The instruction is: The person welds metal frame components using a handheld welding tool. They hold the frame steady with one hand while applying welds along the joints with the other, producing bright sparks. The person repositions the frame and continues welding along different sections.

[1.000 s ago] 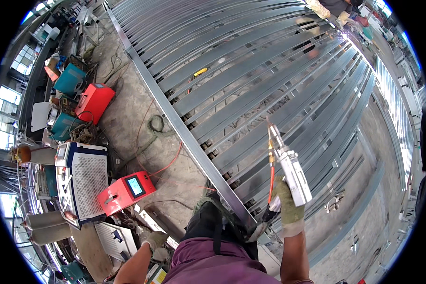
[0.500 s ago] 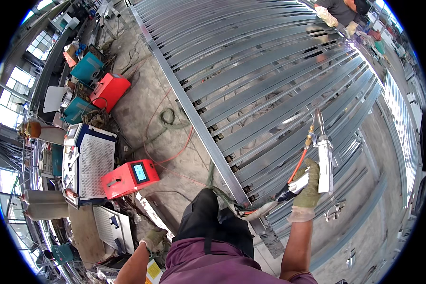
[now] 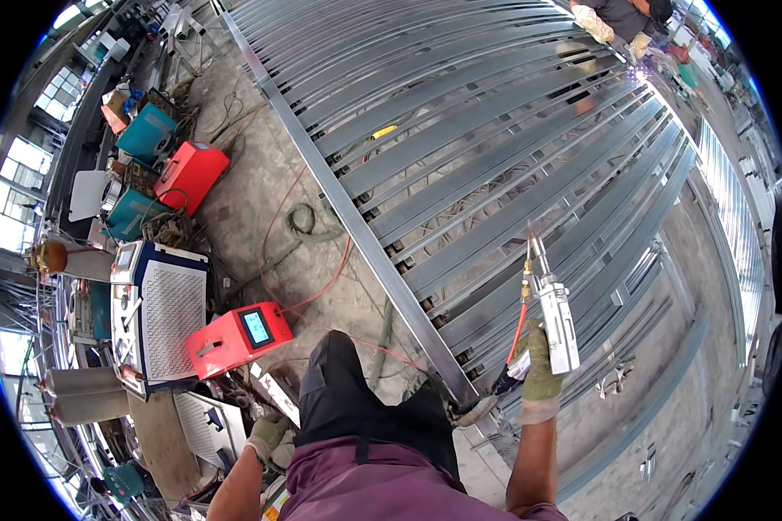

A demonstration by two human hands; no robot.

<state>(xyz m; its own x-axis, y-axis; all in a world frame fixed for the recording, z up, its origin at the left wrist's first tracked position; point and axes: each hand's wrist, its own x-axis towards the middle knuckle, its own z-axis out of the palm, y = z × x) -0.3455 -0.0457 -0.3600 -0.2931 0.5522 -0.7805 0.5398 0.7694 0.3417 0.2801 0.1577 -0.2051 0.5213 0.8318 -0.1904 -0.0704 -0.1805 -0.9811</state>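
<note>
My gloved right hand point(image 3: 543, 369) is closed round the grip of a silver handheld welding torch point(image 3: 558, 326). The torch's narrow nozzle points away from me, above the slats of a large galvanized steel frame point(image 3: 460, 195). An orange hose point(image 3: 518, 334) with a brass fitting runs along the torch's left side. The dark cable under the hand trails toward the frame's near corner. Low at my left side, my gloved left hand point(image 3: 269, 431) hangs beside my thigh, near a white perforated panel point(image 3: 207, 427). How its fingers lie is not clear.
A red machine with a screen point(image 3: 239, 339) and a white-and-blue cabinet point(image 3: 174, 313) stand left. Hoses point(image 3: 304, 221) lie on the concrete floor. At the far right, a co-worker's gloved hand point(image 3: 593, 24) is near bright sparks point(image 3: 639, 76). Steel lengths point(image 3: 643, 425) lie to the right.
My right hand and the torch have shifted left, and the torch now tilts leftward. My left hand has moved slightly left. A yellow object now shows among the slats. The co-worker's sparks look brighter.
</note>
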